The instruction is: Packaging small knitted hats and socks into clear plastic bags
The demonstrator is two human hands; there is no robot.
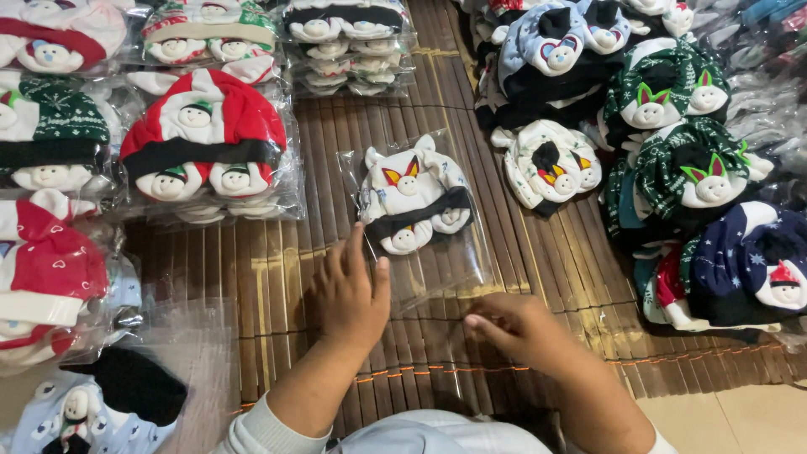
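Brown slatted bamboo matting point(538, 277) covers the floor where we sit, and both our hands work at its near edge. Our left hand point(346, 296) lies flat with the fingers loosely spread, pressing the left side of a clear plastic bag point(420, 277). Our right hand point(514, 329) is curled, its fingers pinching the bag's open lower right end against the mat; how firmly it grips we cannot quite tell, since the film is nearly invisible there. Inside the bag, toward its far end, sits a white baby hat set point(412, 202) with small round snowman faces, red and yellow ears and a black band.

Left of the bag, well apart from our left hand, a bagged red and white hat set point(202, 139) rests on the mat, with a green and white bagged set point(52, 134) beyond it and another red bagged set point(46, 269) nearer us. At the bottom left lies a pale blue set with a black piece point(101, 403) in loose plastic. A stack of bagged sets point(349, 42) stands at the far edge. To the right, unbagged hats are heaped: a white one point(546, 164) just beside the bag, dark green ones point(672, 92) behind it, and a navy one point(748, 261) at the right edge.
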